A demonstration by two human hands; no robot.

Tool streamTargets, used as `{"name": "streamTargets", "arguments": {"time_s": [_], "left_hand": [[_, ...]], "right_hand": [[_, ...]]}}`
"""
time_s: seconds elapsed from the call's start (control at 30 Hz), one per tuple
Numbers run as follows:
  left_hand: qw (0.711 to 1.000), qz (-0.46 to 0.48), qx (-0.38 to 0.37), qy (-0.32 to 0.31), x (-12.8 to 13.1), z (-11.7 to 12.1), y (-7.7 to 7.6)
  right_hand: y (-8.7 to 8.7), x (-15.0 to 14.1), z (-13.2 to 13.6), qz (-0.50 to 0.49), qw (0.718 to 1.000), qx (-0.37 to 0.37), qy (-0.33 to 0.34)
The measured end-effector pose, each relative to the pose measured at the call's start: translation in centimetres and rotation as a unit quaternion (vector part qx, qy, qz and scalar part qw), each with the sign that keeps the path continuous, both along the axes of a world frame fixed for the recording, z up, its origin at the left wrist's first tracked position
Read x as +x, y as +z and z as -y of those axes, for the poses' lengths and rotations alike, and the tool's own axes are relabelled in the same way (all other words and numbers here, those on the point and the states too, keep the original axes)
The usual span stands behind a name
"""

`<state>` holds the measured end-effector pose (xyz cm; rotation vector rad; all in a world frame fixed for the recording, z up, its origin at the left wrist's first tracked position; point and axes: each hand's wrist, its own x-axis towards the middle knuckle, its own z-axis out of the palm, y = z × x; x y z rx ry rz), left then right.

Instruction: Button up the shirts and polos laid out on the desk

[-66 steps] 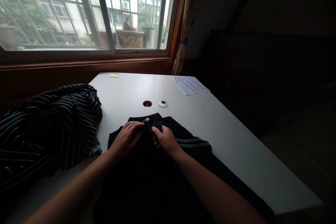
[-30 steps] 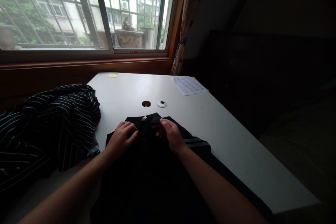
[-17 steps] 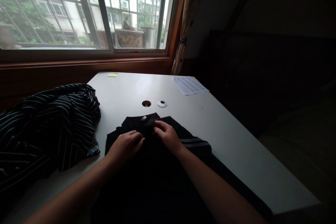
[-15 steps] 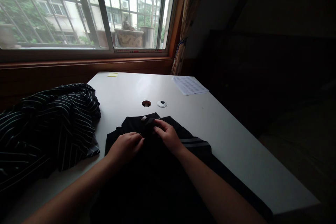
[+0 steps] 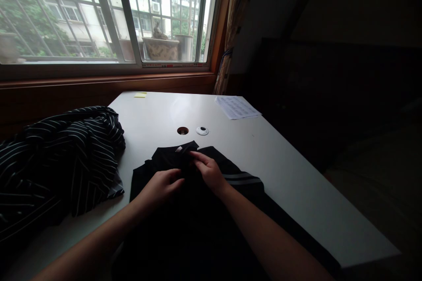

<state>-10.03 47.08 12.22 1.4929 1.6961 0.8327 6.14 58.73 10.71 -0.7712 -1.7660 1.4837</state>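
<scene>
A black collared shirt (image 5: 198, 228) lies spread on the white table, its collar at the far end and two grey stripes across the sleeve on the right. A small white label (image 5: 179, 149) shows inside the collar. My right hand (image 5: 209, 171) pinches the dark cloth at the right of the collar with thumb and fingers. Just left of it, my left hand (image 5: 165, 181) rests over the front below the collar, thumb and fingers apart. Cloth between the two hands is too dark to make out in detail.
A black heap of white-striped cloth (image 5: 75, 153) lies on the table's left side. Beyond the collar are a round hole (image 5: 183, 131) and a white round cover (image 5: 202, 131). Printed sheets (image 5: 237, 107) and a yellow note (image 5: 140, 95) lie near the far edge of the table (image 5: 290, 184).
My left thumb and fingers have parted from a pinch on the cloth. My right fingertips have shifted slightly left, and the collar lies flatter.
</scene>
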Motion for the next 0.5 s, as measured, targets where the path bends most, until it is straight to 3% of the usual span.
{"name": "streamTargets", "arguments": {"time_s": [0.13, 0.23, 0.37, 0.5], "left_hand": [[0.997, 0.073, -0.035, -0.005, 0.1, -0.1, -0.3], [0.999, 0.048, -0.006, 0.013, -0.1, -0.3, 0.2], [0.988, -0.044, 0.147, 0.026, 0.0, 0.6, 4.1], [0.960, -0.083, 0.263, -0.045, 0.4, 4.6, 8.4]], "right_hand": [[-0.1, 0.0, 0.0, -0.008, 0.999, 0.032, 0.014], [-0.4, -0.1, -0.1, -0.006, 0.995, 0.093, 0.023], [-0.6, -0.3, -0.3, 0.018, 0.987, 0.156, 0.024], [-0.8, -0.3, -0.4, 0.036, 0.983, 0.181, 0.019]]}}
